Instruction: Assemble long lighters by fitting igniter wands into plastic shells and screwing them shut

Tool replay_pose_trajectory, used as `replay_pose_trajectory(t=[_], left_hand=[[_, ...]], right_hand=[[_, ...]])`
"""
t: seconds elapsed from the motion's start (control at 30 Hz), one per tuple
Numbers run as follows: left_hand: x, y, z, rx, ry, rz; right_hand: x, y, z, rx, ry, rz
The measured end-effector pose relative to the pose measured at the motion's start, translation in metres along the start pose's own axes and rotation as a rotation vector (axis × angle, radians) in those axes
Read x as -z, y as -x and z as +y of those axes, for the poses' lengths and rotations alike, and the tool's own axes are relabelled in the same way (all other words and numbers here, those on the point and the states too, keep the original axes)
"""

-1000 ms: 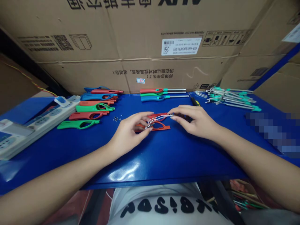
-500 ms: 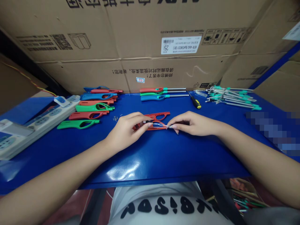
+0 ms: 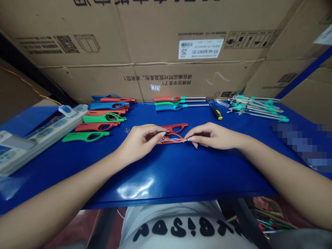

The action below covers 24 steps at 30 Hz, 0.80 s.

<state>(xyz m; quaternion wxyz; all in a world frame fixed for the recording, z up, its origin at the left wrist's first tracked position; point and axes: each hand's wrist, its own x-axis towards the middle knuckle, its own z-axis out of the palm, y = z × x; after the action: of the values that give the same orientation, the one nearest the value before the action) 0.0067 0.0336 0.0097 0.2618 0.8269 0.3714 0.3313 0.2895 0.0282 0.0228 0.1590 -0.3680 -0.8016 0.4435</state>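
Note:
Thin white wires (image 3: 172, 139) stretch between my two hands. My left hand (image 3: 145, 140) is closed in a pinch on their left end, around a small black part that mostly hides behind the fingers. At the other end my right hand (image 3: 211, 135) pinches the wires at a small metallic tip. Just behind and under them lie two red lighter shell halves (image 3: 178, 128), partly covered by my left hand and the wires. Several tiny metal screws (image 3: 127, 130) are scattered left of that hand.
Coloured lighter shells (image 3: 100, 127) are stacked at the left by a white power strip (image 3: 44, 133). Lighters with metal rods (image 3: 181, 108) lie at the back, near a black-yellow screwdriver (image 3: 217, 113). A heap of rods with teal ends (image 3: 259, 107) sits right. Cardboard (image 3: 103, 79) walls the rear.
My left fingers have shifted slightly on the black part, which is now mostly covered, and the wires sit closer to straight. My right hand has barely moved.

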Motion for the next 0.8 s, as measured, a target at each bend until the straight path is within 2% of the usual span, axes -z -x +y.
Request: replay_pose_trajectory(t=[0.17,0.3,0.47,0.6,0.8], left_hand=[[-0.002,-0.001,-0.01,0.078,0.17,-0.056],[0.003,-0.002,-0.014,0.03,-0.006,-0.049],[0.01,-0.004,-0.013,-0.109,-0.208,-0.07],[0.01,-0.003,-0.014,-0.161,-0.27,-0.089],[0.004,-0.002,-0.016,-0.199,-0.322,-0.095]], right_hand=[[-0.001,-0.001,0.001,-0.018,-0.049,0.043],[-0.002,-0.002,0.006,-0.026,-0.061,0.095],[-0.003,-0.003,0.011,0.047,0.144,0.162],[-0.003,-0.004,0.016,0.169,0.281,0.194],[-0.003,-0.005,0.019,0.209,0.411,0.218]])
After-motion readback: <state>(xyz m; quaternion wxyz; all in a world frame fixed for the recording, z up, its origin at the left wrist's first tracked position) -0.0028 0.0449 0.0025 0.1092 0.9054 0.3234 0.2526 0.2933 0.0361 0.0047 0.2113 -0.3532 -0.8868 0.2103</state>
